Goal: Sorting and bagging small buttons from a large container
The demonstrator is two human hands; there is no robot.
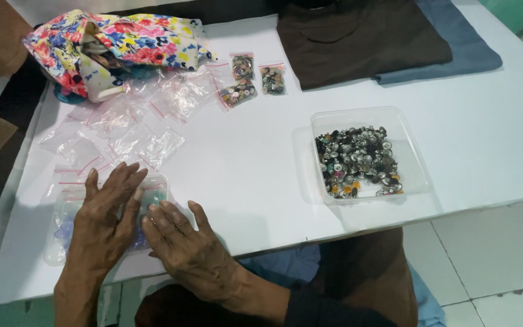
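My left hand (107,215) lies flat, fingers spread, on a clear plastic container (156,183) that holds bluish pieces, at the near left of the white table (255,163). My right hand (183,242) rests palm down right beside it, fingers touching the container's near right corner. Neither hand grips anything. Several empty small clear zip bags with red strips (128,124) lie scattered just beyond the hands. A clear square tray (416,163) of mixed metal and dark buttons stands to the right.
Three small bags filled with buttons (252,79) lie at the back middle. A floral cloth bag (116,45) sits at the back left. Folded brown cloth (358,36) over blue cloth (473,54) lies at the back right. White floor tiles (491,254) show beyond the table's near right edge.
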